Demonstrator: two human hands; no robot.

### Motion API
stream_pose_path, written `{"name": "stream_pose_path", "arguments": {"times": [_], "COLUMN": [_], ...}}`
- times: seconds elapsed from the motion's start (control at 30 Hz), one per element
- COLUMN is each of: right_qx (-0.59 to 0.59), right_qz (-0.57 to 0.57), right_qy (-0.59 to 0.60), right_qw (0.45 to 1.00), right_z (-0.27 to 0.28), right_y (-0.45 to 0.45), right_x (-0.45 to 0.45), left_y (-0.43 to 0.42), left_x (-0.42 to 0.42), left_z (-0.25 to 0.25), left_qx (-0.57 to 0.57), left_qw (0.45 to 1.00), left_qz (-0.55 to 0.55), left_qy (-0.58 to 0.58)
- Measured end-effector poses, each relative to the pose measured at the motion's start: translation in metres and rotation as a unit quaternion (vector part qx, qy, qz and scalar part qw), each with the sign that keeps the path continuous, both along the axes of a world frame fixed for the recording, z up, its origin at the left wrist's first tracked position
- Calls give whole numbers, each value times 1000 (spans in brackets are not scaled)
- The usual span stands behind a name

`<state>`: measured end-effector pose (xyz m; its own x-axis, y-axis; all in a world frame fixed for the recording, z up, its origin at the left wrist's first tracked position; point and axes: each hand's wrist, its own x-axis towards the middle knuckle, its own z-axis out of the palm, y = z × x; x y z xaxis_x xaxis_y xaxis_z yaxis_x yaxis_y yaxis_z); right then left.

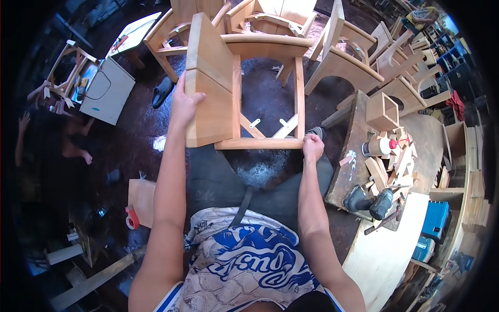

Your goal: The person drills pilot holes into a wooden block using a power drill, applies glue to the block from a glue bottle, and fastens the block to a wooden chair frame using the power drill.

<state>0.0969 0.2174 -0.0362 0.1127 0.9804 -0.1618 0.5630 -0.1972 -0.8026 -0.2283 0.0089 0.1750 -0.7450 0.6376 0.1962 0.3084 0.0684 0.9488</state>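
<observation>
A light wooden chair frame (260, 143) lies tipped in front of my legs, its open square frame facing me and two metal brackets at its inner corners. Its wide two-board panel (210, 88) stands up on the left side. My left hand (185, 101) grips the edge of that panel, thumb on its face. At the frame's near right corner, my right hand (313, 147) is closed around the wood.
More wooden chairs (345, 65) stand ahead and to the right. A workbench (343, 125) on the right holds wood scraps, a glue bottle (383, 146) and cordless drills (382, 203). Red tape (132, 218) lies at left. Other people's hands (84, 156) show at far left.
</observation>
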Motion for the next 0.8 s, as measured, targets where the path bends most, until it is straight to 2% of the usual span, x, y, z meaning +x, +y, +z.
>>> {"name": "stream_pose_path", "arguments": {"times": [0.17,0.23,0.27,0.33,0.4,0.47,0.6,0.67,0.73,0.8], "right_qx": [-9,28,-15,6,19,10,17,30,26,17], "right_qz": [-8,21,47,54,70,81,139,139,138,138], "right_qy": [-32,-22,-8,-10,-7,-9,1,-17,-24,-32], "right_qw": [999,999,999,998,997,997,990,990,990,990], "right_z": [12,13,19,36,39,48,63,65,65,66], "right_y": [-21,-33,-42,-68,-85,-97,-108,-104,-91,-80], "right_x": [-13,-12,-10,-14,-15,-15,-20,-24,-21,-14], "left_y": [-7,-8,-8,-4,6,23,84,122,162,192], "left_x": [-33,-50,-60,-78,-97,-118,-159,-163,-160,-132], "left_z": [-5,-7,-7,-8,-8,-7,-16,-16,-12,-6], "left_qx": [-5,-18,-20,-17,-31,-112,-145,-185,-264,-281], "left_qw": [999,999,999,995,995,989,976,969,928,919], "left_qz": [-23,-39,-42,-80,-91,-98,-127,-118,-83,-55], "left_qy": [-27,-14,-13,-54,-26,21,100,115,249,272]}}
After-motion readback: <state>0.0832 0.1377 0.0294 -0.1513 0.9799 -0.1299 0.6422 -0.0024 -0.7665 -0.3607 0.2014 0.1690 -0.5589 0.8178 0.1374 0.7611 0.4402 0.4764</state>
